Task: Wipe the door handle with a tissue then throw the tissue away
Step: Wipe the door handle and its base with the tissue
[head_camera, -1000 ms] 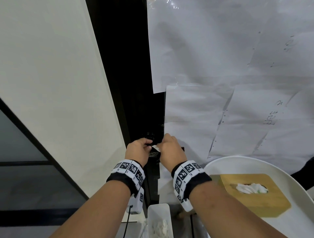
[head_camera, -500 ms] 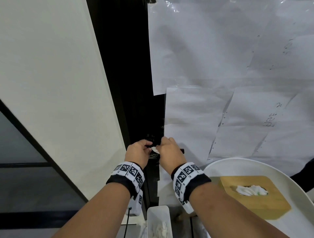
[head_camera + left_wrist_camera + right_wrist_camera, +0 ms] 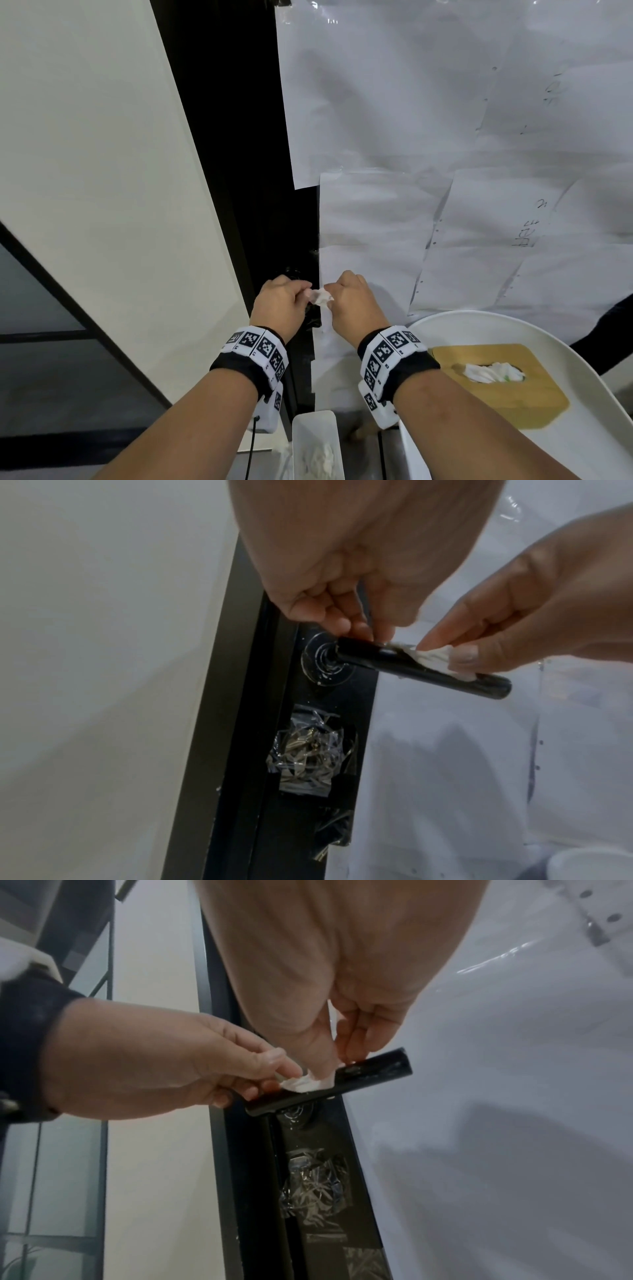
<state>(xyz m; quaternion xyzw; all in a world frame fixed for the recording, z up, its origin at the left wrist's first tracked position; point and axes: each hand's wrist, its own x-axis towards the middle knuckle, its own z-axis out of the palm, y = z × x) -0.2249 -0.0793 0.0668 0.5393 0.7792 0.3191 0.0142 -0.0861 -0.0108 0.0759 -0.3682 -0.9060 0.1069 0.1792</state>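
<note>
The black lever door handle (image 3: 421, 669) sticks out from a dark door frame; in the head view my hands hide it. My right hand (image 3: 441, 653) pinches a small crumpled white tissue (image 3: 433, 656) against the top of the lever, between thumb and fingertips (image 3: 335, 1056). My left hand (image 3: 356, 631) curls around the lever near its round base, and its thumb tip touches the tissue (image 3: 308, 1083). In the head view the tissue (image 3: 320, 296) shows between my left hand (image 3: 305, 294) and right hand (image 3: 330, 294).
A narrow white bin (image 3: 317, 445) with crumpled tissues stands below my hands. At the right, a wooden tissue box (image 3: 496, 380) sits on a white round table (image 3: 513, 322). Paper sheets (image 3: 445, 137) cover the door. A plastic bag of screws (image 3: 308, 753) is taped under the handle.
My right hand has slid the tissue a little to the right along the handle, so more tissue shows between the hands. The left hand has stayed in place.
</note>
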